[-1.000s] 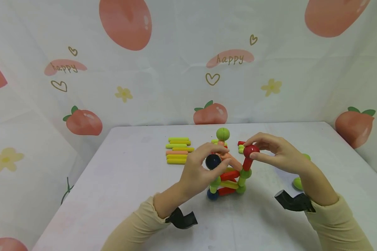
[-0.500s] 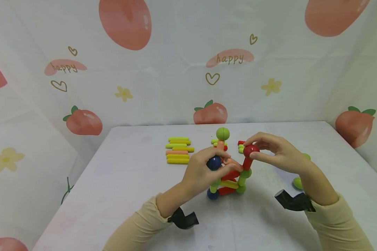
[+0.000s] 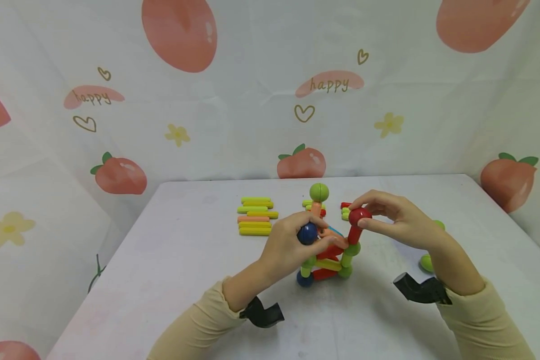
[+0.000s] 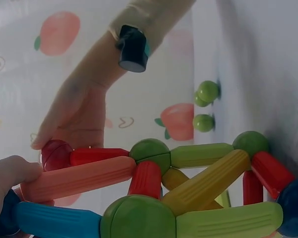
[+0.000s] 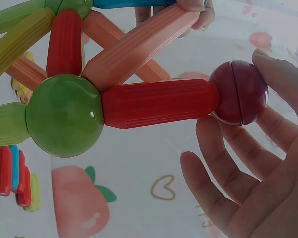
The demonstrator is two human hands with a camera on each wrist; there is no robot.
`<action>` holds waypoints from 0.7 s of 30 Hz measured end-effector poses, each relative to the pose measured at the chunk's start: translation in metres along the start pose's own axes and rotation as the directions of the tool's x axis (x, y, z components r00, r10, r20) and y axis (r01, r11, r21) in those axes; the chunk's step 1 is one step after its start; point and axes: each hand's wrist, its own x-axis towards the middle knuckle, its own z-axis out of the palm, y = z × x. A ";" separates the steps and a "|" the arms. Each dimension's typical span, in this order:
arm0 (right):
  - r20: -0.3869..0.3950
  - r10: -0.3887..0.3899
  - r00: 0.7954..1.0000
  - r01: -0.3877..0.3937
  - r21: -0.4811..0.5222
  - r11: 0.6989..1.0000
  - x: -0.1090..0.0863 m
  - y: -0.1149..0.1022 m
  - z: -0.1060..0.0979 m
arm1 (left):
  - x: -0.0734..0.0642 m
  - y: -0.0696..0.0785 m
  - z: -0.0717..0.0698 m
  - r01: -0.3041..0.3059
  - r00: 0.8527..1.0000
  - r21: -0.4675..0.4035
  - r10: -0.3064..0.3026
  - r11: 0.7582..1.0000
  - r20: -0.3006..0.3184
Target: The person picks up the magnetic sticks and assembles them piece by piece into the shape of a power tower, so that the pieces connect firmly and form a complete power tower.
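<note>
In the middle of the table stands a frame of magnetic sticks and balls. Its near right upright is a red stick [image 5: 159, 103] on a green ball [image 5: 64, 115], topped by a red ball [image 3: 360, 217]. My right hand [image 3: 398, 220] pinches that red ball between thumb and fingers. My left hand [image 3: 282, 248] pinches the end of an orange stick [image 4: 82, 177], which slants from the same green ball. A blue ball [image 3: 307, 233] on a blue stick [image 4: 57, 219] sits within my left hand's curve. The hand partly hides the frame in the head view.
Yellow, lime and orange sticks [image 3: 254, 225] lie in a stack at the back left. Shorter sticks [image 3: 345, 212] lie behind the frame. Green balls [image 3: 426, 263] rest near my right forearm. A tall orange stick carries a green ball [image 3: 319, 192] at the frame's back.
My left hand has shifted slightly right, its thumb reaching further along the orange stick. The blue ball has turned, and a blue stick now shows behind. My right hand has stayed still.
</note>
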 end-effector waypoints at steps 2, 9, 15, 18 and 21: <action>-0.003 0.006 1.000 -0.006 0.000 1.000 0.000 0.000 0.000 | 0.000 0.000 -0.001 0.001 1.000 0.007 -0.001 1.000 0.013; 0.000 0.015 1.000 -0.015 -0.005 1.000 0.000 -0.001 0.000 | 0.000 -0.004 -0.001 -0.001 0.998 0.045 -0.002 0.999 0.060; -0.006 0.019 1.000 -0.019 -0.006 1.000 0.000 -0.002 0.000 | 0.001 -0.005 -0.009 0.045 0.987 0.009 -0.046 0.999 0.152; -0.008 0.030 1.000 -0.030 -0.015 0.999 0.000 -0.002 0.000 | 0.001 -0.008 -0.021 0.044 0.979 -0.039 -0.035 0.998 0.203; -0.010 0.044 0.999 -0.044 -0.028 0.999 -0.001 -0.002 0.000 | 0.001 -0.018 -0.036 0.024 0.975 -0.148 0.009 0.989 0.220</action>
